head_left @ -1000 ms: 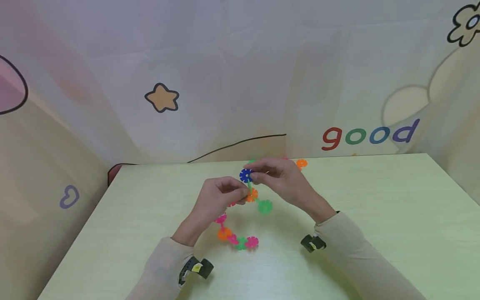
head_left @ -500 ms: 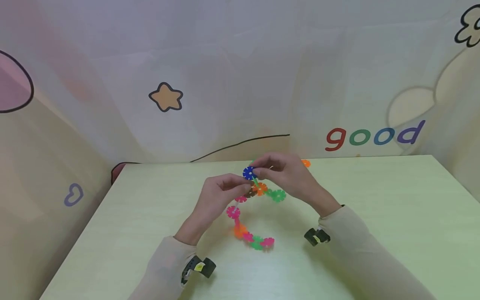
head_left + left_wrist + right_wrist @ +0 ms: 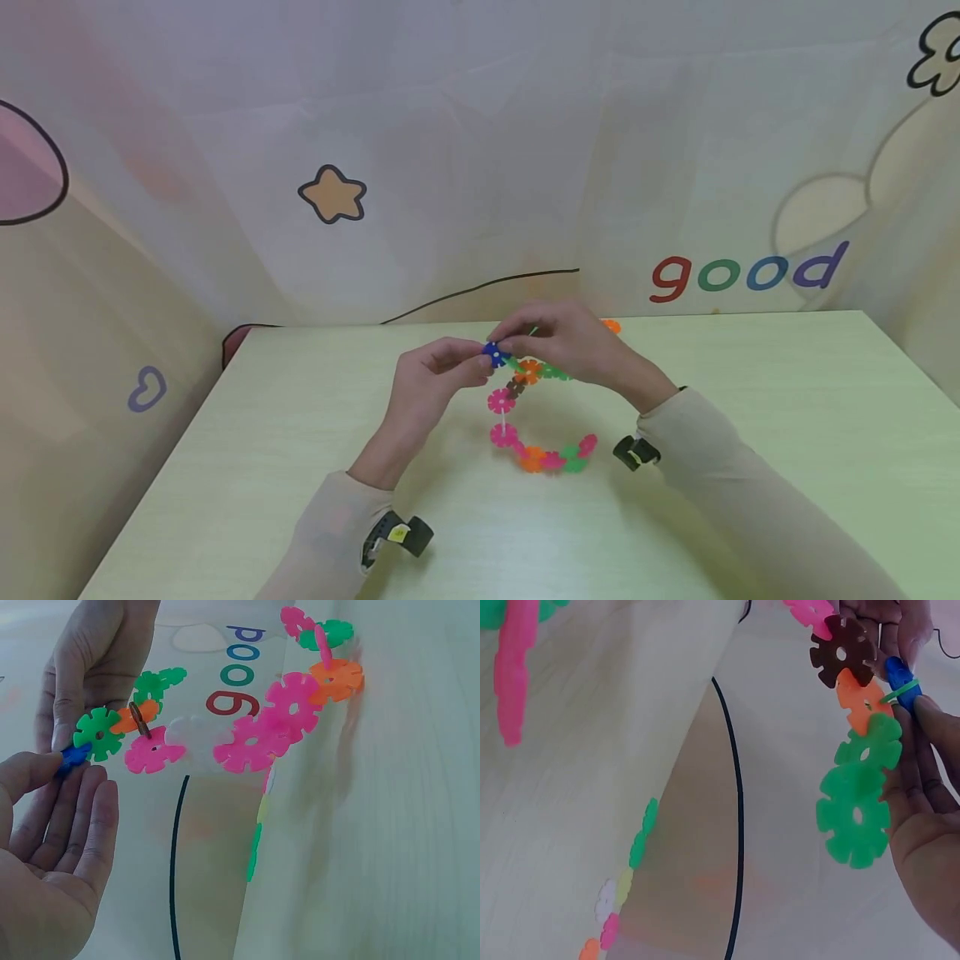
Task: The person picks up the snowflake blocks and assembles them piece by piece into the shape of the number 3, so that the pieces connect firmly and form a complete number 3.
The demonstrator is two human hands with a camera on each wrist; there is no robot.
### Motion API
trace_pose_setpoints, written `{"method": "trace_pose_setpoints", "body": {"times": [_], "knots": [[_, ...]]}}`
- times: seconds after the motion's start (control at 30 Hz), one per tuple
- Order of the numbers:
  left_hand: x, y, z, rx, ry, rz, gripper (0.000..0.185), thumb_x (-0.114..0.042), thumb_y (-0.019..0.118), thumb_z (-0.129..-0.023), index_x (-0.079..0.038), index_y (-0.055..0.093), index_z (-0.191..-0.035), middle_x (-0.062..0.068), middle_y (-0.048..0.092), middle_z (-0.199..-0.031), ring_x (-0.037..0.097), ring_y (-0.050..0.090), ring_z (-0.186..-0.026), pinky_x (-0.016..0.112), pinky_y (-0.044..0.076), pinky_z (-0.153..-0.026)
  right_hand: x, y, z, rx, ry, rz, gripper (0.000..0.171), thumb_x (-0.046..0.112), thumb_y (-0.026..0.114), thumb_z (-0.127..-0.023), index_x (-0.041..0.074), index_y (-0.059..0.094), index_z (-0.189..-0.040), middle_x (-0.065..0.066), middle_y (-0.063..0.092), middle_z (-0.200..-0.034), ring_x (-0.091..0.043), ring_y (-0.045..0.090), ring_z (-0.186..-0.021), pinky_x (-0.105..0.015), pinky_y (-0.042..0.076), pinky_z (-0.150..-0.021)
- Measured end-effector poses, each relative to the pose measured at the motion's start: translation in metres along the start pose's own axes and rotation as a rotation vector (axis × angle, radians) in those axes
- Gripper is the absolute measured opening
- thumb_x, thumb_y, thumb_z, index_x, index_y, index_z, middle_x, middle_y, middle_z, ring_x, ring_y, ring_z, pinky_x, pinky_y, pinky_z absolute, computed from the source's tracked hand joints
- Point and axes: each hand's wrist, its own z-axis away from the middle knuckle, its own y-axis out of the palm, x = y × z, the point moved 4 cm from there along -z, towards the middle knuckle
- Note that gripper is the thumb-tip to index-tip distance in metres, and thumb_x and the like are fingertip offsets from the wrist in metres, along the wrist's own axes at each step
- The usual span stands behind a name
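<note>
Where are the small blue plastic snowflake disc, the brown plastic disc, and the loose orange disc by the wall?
blue plastic snowflake disc (image 3: 494,353), head view, its face.
brown plastic disc (image 3: 843,651), right wrist view, beside its hole.
loose orange disc (image 3: 612,326), head view, its middle.

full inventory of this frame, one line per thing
Blue disc: one, blue, pinched between both hands.
Chain of snowflake discs: one chain, pink, orange, green, brown and a pale piece; hangs from the hands, curving above the table.
Loose orange disc: one, orange, far table edge behind the right hand.
Table: one, pale green.
Backdrop: one, star and the word good printed on it.
Wrist cameras: two, black, one per wrist.
Left hand: thumb and fingers on the blue disc.
Right hand: pinches the chain's top.
</note>
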Motion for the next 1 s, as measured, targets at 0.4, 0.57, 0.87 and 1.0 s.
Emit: {"method": "trace_pose_setpoints", "body": {"times": [0.4,0.57,0.87,1.0], "knots": [[0.003,-0.002,-0.001,-0.019,-0.047,0.046,0.016,-0.012,0.075,-0.101,0.0,0.076,-0.112,0.012,0.079,-0.103,0.027,0.078,-0.093,0.037,0.062,-0.093,-0.024,-0.03,0.003,-0.061,0.154,0.097,0.022,0.021,0.076,-0.101,0.013,0.078,-0.121,-0.002,0.077,-0.109,-0.02,0.073,-0.098,-0.044,0.061,-0.089],[0.004,-0.001,-0.001,-0.02,-0.062,0.06,0.016,-0.012,0.075,-0.101,-0.001,0.076,-0.112,0.012,0.079,-0.103,0.029,0.078,-0.095,0.037,0.061,-0.095,-0.058,-0.062,0.007,-0.144,0.242,0.137,0.025,0.019,0.073,-0.104,0.01,0.075,-0.126,-0.009,0.075,-0.117,-0.025,0.071,-0.105,-0.044,0.059,-0.091],[0.005,-0.001,-0.002,-0.018,-0.073,0.076,0.018,-0.013,0.076,-0.101,0.0,0.076,-0.112,0.012,0.079,-0.103,0.028,0.078,-0.095,0.039,0.06,-0.096,-0.119,-0.086,0.015,-0.106,0.452,0.29,0.022,0.008,0.071,-0.102,-0.002,0.073,-0.121,-0.017,0.07,-0.113,-0.036,0.063,-0.106,-0.043,0.058,-0.09],[0.005,-0.001,-0.001,-0.019,-0.08,0.07,0.018,-0.014,0.076,-0.101,-0.001,0.076,-0.113,0.012,0.079,-0.103,0.027,0.079,-0.094,0.038,0.06,-0.097,-0.138,-0.085,0.017,-0.046,0.491,0.322,0.02,0.007,0.074,-0.099,-0.002,0.075,-0.116,-0.015,0.07,-0.108,-0.035,0.061,-0.102,-0.039,0.058,-0.084]]}}
